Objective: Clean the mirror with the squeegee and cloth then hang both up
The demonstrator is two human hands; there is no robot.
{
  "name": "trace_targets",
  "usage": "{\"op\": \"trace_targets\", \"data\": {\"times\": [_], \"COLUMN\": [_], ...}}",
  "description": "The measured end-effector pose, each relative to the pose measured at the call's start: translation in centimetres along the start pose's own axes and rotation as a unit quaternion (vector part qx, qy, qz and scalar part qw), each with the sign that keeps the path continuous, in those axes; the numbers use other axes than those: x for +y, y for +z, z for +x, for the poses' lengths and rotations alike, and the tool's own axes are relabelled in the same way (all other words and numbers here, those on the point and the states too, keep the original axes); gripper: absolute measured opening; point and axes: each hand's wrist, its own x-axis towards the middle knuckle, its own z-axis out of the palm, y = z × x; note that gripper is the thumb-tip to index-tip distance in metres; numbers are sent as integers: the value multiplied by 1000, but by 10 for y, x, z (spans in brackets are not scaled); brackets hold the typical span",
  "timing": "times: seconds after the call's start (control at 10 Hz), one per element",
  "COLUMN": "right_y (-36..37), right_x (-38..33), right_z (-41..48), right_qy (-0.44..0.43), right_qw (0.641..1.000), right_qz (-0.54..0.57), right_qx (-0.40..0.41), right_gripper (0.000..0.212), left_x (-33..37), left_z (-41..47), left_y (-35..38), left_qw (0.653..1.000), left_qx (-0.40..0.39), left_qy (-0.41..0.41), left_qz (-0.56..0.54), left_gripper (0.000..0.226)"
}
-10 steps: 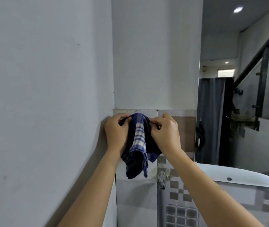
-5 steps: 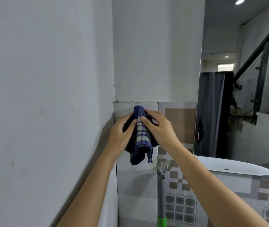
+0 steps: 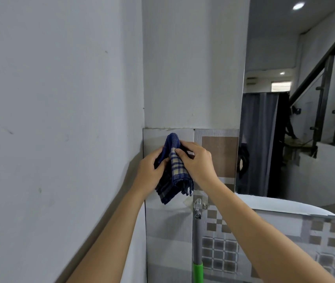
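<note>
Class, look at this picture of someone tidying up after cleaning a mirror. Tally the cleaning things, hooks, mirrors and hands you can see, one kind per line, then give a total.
Blue checked cloth: 1
Grey pole with a green grip, hanging: 1
Clear plastic wall hook: 1
Frameless wall mirror: 1
Hands: 2, left hand and right hand, both holding the cloth
Total: 6

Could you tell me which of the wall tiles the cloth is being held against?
The plain grey tile next to the wall corner. The cloth, gripped by the left hand and right hand, covers it; the neighbouring tile has a brown square.
</note>
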Motion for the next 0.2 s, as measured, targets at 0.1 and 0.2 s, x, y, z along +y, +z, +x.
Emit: {"op": "trace_targets", "data": {"times": [0.1, 0.2], "right_y": [-11, -34], "right_x": [-10, -24], "right_z": [-7, -20], "right_qy": [-21, 3], "right_qw": [998, 994], "right_qz": [-54, -97], "right_qx": [-24, -45], "right_gripper": [28, 36], "left_x": [11, 29], "left_z": [-5, -10], "left_y": [-4, -7], "left_qw": [997, 977], "left_qx": [-8, 6], "left_qy": [-1, -46], "left_qz": [77, 209], "left_gripper": [36, 52]}}
